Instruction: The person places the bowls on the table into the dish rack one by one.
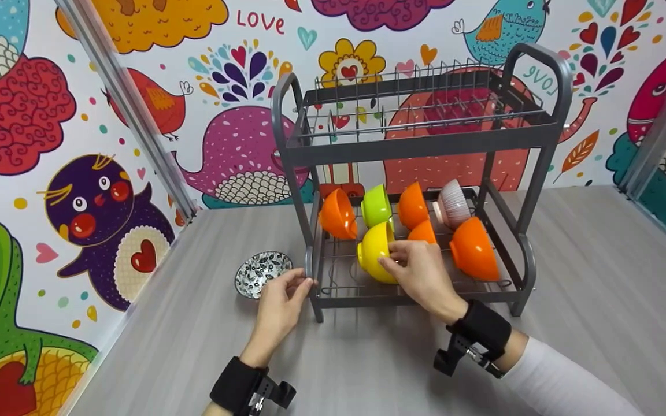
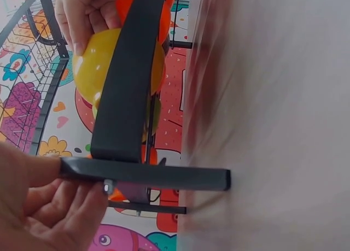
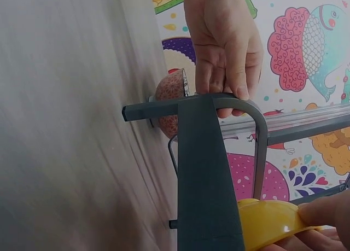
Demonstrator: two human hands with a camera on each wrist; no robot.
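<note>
My right hand [image 1: 422,274] pinches the rim of a yellow bowl [image 1: 373,254], which stands tilted on its side at the front of the lower tier of a dark grey two-tier dish rack [image 1: 420,145]. With thumb and fingers, my left hand [image 1: 278,306] grips the rack's left front leg [image 2: 147,173]; the right wrist view also shows this hold. Behind and beside the yellow bowl stand a green bowl [image 1: 375,206], a ribbed pale bowl [image 1: 454,205] and several orange bowls [image 1: 476,249]. One orange bowl [image 1: 423,231] is partly hidden by my right hand.
A black-and-white patterned bowl [image 1: 261,274] sits upright on the wood-grain table [image 1: 194,346], left of the rack and just beyond my left hand. The upper wire tier [image 1: 425,104] overhangs the bowls. Walls with cartoon prints [image 1: 240,150] close off the back and sides.
</note>
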